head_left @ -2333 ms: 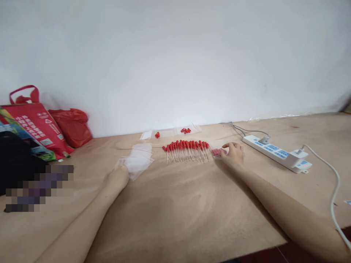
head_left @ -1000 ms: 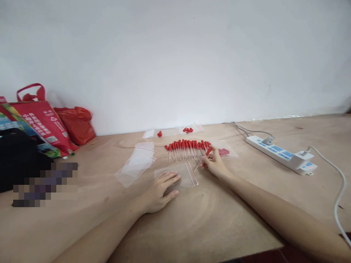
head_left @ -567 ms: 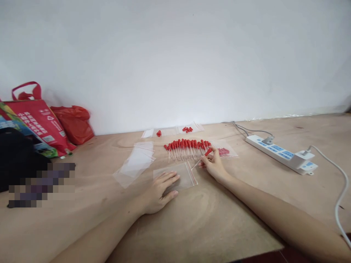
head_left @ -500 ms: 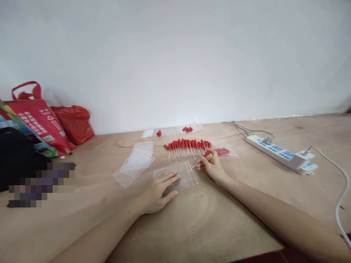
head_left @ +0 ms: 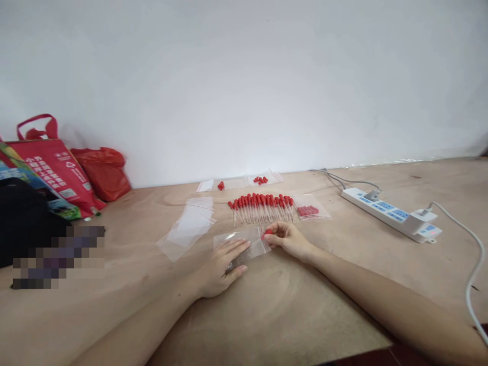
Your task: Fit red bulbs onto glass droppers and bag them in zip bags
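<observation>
Currently, the left hand (head_left: 226, 262) lies loosely spread, palm down, over a clear, flat plastic zip bag (head_left: 256, 238) on the pale brown wooden tabletop (head_left: 290, 315), its fingers resting on the bag and gripping nothing. At the bag's red-striped mouth, the right hand (head_left: 290, 241) pinches a dropper with a rounded red bulb (head_left: 268, 232) between thumb and fingers; the bulb sits right at the opening, while the slim stem is too hard to make out against the film. Just beyond, a row of red-bulbed clear droppers (head_left: 263, 201) lies side by side, bulbs toward the white wall (head_left: 244, 91). Right of the row, a second clear zip bag (head_left: 323, 209) has red bulbs showing inside it. Left of the row, a fanned stack of thin translucent bags (head_left: 190, 221) lies near the left hand. Farther back, two small clusters of red pieces (head_left: 261, 180) rest near the wall. A long white power strip with blue sockets (head_left: 381, 206) lies well to the right, and a red printed carrier bag (head_left: 57, 173) leans at far left beside a crumpled red plastic bag (head_left: 102, 172).
</observation>
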